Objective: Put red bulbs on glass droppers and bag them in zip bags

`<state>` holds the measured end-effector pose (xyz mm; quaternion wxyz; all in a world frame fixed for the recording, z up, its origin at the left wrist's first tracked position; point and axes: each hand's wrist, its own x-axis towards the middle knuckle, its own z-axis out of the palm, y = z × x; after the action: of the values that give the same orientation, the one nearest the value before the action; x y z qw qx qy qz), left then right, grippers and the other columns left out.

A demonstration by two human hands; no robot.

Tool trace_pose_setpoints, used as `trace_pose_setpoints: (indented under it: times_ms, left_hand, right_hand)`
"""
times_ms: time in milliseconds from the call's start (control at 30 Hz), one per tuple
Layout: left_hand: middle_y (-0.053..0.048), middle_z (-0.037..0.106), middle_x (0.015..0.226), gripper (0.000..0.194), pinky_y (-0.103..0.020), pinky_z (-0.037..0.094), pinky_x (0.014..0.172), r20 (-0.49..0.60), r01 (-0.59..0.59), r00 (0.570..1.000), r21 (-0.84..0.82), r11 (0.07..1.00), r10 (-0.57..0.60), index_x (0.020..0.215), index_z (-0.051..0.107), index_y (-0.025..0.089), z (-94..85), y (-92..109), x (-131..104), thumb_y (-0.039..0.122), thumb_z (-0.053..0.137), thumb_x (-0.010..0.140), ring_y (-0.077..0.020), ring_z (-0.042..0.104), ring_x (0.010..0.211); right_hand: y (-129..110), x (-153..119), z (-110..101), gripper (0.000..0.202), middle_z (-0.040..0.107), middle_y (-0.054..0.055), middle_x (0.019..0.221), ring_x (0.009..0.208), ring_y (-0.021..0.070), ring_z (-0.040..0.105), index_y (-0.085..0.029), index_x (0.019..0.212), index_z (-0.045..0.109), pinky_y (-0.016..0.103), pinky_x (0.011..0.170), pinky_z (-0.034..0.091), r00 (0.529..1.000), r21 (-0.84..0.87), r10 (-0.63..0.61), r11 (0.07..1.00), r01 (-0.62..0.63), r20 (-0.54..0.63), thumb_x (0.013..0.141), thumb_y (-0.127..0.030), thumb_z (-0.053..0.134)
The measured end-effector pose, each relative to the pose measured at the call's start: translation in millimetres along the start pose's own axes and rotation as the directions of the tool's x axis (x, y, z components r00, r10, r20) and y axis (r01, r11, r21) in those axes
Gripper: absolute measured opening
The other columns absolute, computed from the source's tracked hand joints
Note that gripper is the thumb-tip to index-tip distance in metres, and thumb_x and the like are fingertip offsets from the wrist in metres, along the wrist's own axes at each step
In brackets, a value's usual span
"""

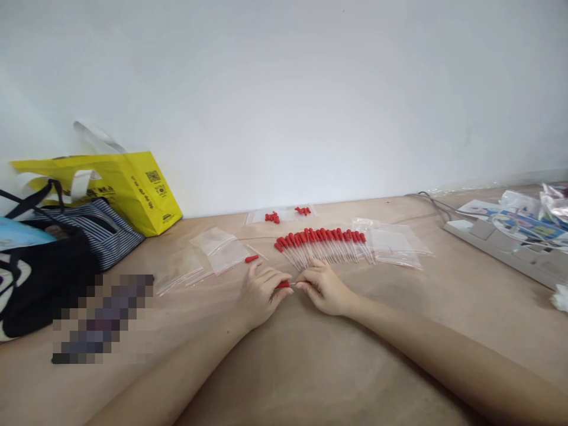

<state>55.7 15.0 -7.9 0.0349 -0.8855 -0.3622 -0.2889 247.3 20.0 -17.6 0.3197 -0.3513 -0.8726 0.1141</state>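
Observation:
Between thumb and fingers, my left hand (261, 296) pinches a red rubber bulb (283, 284). My right hand (326, 288) is closed on a thin clear dropper tube (293, 284), whose end meets the bulb; how deep it sits is hidden by the fingers. Just beyond my hands lies a fanned row of droppers (322, 236) with red bulbs and clear tubes. A loose red bulb (251, 258) and a single bare tube (258, 252) rest on the table past my left hand.
Clear zip bags (222, 251) lie left of the row, and more bags (394, 245) lie right. Behind it, a bag (284, 214) carries several red bulbs. A yellow bag (146, 195) and black bag (48, 284) stand left; a power strip (501, 248) with cables lies right.

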Motion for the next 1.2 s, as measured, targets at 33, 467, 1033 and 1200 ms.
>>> trace_pose_setpoints:
  times_ms: [33, 467, 1033, 1200]
  left_hand:
    - [0.0, 0.065, 0.08, 0.015, -0.041, 0.022, 0.092, -0.006, 0.005, 1.0, 0.005, 1.0, -0.005, 0.086, 0.056, 0.021, -1.5, -2, 0, 0.033, 0.048, 0.082, -0.0154, 0.058, 0.077]
    - [-0.002, 0.064, 0.09, 0.022, -0.039, 0.029, 0.087, -0.008, 0.13, 0.992, 0.078, 0.988, -0.13, 0.092, 0.057, 0.022, -6.6, -23, -1, 0.039, 0.052, 0.078, -0.0196, 0.055, 0.088]
    - [-0.005, 0.063, 0.089, 0.02, -0.04, 0.033, 0.071, -0.11, 0.467, 0.882, 0.349, 0.813, -0.459, 0.089, 0.063, 0.025, -5.2, -75, 0, 0.035, 0.051, 0.077, -0.0271, 0.051, 0.088]
    - [-0.003, 0.065, 0.084, 0.013, -0.039, 0.033, 0.069, -0.105, 0.461, 0.885, 0.345, 0.818, -0.454, 0.079, 0.063, 0.025, -5.2, -75, 1, 0.03, 0.051, 0.077, -0.0267, 0.052, 0.086]
  right_hand:
    - [0, 0, -1, 0.015, 0.059, 0.002, 0.068, 0.072, 0.0154, 0.044, -0.017, 0.077, 0.057, 0.03, 0.07, 0.028, 1.0, 0.009, 0.011, 1.0, -0.011, -0.003, 0.083, -0.022, 0.044]
    - [-1, -1, -9, 0.017, 0.06, 0.002, 0.072, 0.075, 0.0146, 0.047, -0.018, 0.072, 0.06, 0.029, 0.066, 0.022, 0.998, -0.279, 0.06, 0.959, -0.052, 0.02, 0.08, -0.028, 0.049]
    - [-3, 93, 43, 0.026, 0.064, 0.011, 0.082, 0.082, 0.021, 0.055, -0.015, 0.082, 0.061, 0.035, 0.075, 0.024, 0.861, -0.407, 0.492, 0.766, -0.498, -0.129, 0.08, -0.029, 0.04]
    - [-6, 103, 49, 0.024, 0.064, 0.013, 0.079, 0.078, 0.0209, 0.056, -0.012, 0.085, 0.059, 0.037, 0.076, 0.022, 0.838, -0.402, 0.531, 0.745, -0.532, -0.125, 0.078, -0.025, 0.041]
